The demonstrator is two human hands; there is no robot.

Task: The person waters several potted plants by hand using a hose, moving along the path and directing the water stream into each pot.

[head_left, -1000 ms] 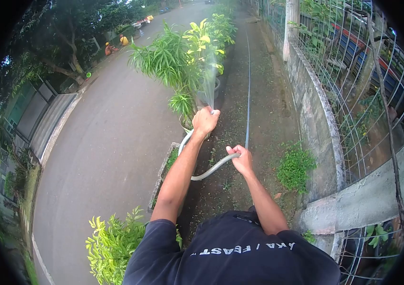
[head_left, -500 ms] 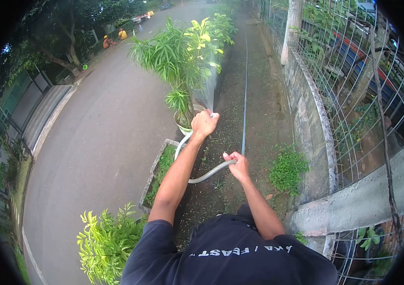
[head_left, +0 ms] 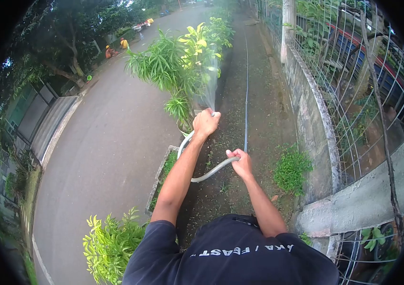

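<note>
Grey-white flexible garden hose [head_left: 211, 170]: my left hand [head_left: 206, 122] clamped on nozzle end, farthest forward; right hand [head_left: 241, 161] fisted on hose behind, nearer body. Hose bows between fists. Spray fans up-forward onto green and yellow leafy potted shrub [head_left: 183, 66], directly ahead of left hand.

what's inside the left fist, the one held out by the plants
The left hand is closed round the end of the pale hose; water spray fans out of the fist toward the potted plants. The fingers cover the hose mouth, so any nozzle is hidden.
</note>
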